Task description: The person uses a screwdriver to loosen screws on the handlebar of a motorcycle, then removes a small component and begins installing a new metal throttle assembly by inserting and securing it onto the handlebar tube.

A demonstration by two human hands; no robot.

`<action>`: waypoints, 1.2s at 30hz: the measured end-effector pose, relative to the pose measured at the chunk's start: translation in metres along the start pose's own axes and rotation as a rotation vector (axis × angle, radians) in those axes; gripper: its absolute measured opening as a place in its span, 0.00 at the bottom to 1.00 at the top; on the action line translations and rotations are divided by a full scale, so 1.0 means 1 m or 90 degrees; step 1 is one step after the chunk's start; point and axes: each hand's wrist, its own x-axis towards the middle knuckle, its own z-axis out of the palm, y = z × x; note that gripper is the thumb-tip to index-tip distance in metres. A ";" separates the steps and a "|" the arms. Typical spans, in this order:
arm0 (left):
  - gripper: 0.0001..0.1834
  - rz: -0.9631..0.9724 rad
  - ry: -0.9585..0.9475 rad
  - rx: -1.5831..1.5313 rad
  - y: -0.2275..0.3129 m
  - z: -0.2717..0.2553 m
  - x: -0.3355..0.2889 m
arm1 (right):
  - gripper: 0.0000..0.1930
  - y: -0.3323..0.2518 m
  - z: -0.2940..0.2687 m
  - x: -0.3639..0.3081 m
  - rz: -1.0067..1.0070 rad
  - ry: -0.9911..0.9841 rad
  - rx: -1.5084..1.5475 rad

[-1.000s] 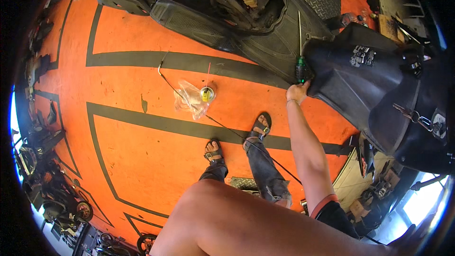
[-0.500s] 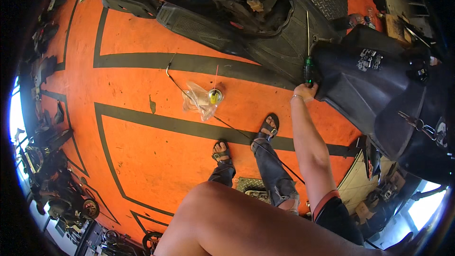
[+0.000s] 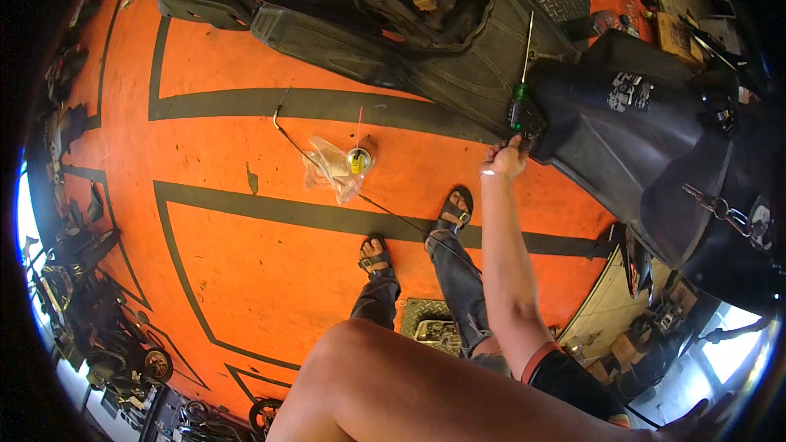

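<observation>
The black inner leg shield point(image 3: 606, 135) of a scooter point(image 3: 352, 49) is seen at the right end of the footboard point(image 3: 463, 86), above the floor point(image 3: 246, 278). Its near lower corner is reached by the right hand point(image 3: 505, 160), whose fingers are curled and drawn together there; whether anything small is pinched between them cannot be told. Just beyond the fingertips, a screwdriver point(image 3: 518, 105) is laid on the footboard, its green handle toward the hand and its shaft pointed away. A pale patterned sticker point(image 3: 629, 92) is borne by the leg shield, and keys point(image 3: 720, 210) are hung on a ring farther right.

The left arm point(image 3: 426, 368) is bent across the foreground; the left hand point(image 3: 702, 420) is darkened at the lower right, and its state cannot be told.

On the orange floor, well apart from the hand, a spray can point(image 3: 358, 162) fitted with a red straw point(image 3: 359, 124) is stood beside a clear plastic bag point(image 3: 327, 168). A thin black cable point(image 3: 293, 143) is stretched past both. Motorcycles point(image 3: 106, 336) are parked along the floor's left edge.
</observation>
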 end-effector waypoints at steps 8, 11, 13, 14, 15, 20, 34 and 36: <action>0.38 -0.009 -0.008 0.007 0.000 0.003 0.001 | 0.06 -0.050 -0.043 -0.046 0.281 -0.512 0.347; 0.39 -0.013 -0.012 0.007 -0.002 0.004 0.002 | 0.09 -0.065 -0.043 -0.044 0.256 -0.604 0.328; 0.39 -0.015 -0.013 0.010 -0.003 0.004 0.002 | 0.09 -0.078 -0.038 -0.047 0.264 -0.624 0.316; 0.39 -0.016 -0.014 0.009 -0.003 0.004 0.003 | 0.09 -0.081 -0.038 -0.045 0.260 -0.622 0.317; 0.40 -0.018 -0.016 0.010 -0.003 0.004 0.003 | 0.09 -0.083 -0.036 -0.043 0.255 -0.645 0.324; 0.40 -0.015 -0.012 0.011 -0.002 0.002 0.003 | 0.05 -0.085 -0.021 -0.039 0.268 -0.643 0.180; 0.43 -0.004 -0.028 0.014 -0.001 0.002 0.003 | 0.38 -0.057 0.057 0.030 -0.521 -0.273 -0.806; 0.43 0.002 -0.034 0.016 -0.001 0.003 0.000 | 0.38 -0.065 0.060 0.029 -0.504 -0.251 -0.856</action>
